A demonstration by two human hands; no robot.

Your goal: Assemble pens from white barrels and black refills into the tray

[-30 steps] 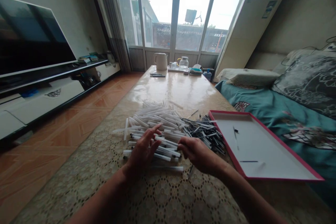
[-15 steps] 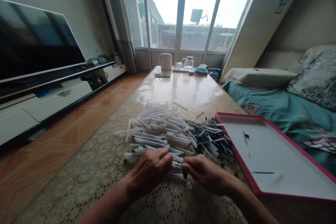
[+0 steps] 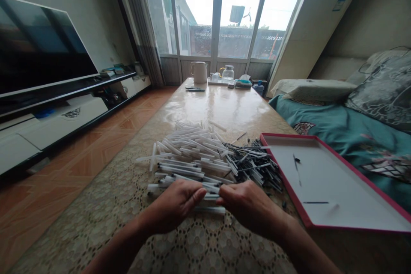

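Note:
Both my left hand (image 3: 178, 203) and my right hand (image 3: 245, 203) are closed and face each other low over the near part of the table. A white pen barrel (image 3: 212, 196) runs between their fingertips, its ends hidden in the fingers. Just beneath lies another white pen barrel (image 3: 210, 210). Beyond my hands spreads a pile of white pen barrels (image 3: 189, 139), some nearer ones with black ends (image 3: 178, 168). Right of it is a heap of dark pen refills (image 3: 260, 167). A small black cap (image 3: 284, 204) rests beside my right hand.
A shallow red-rimmed box lid (image 3: 321, 143) stands at the right, with a dark refill (image 3: 316, 202) and other small parts inside. At the table's far end are a kettle (image 3: 199, 72), a glass jug (image 3: 228, 74) and a tissue pack (image 3: 244, 82). A bed or couch (image 3: 321, 111) borders the right.
My hands have turned so the knuckles rise, and the dark piece seen at my right fingertips no longer shows. The whole view has shifted slightly.

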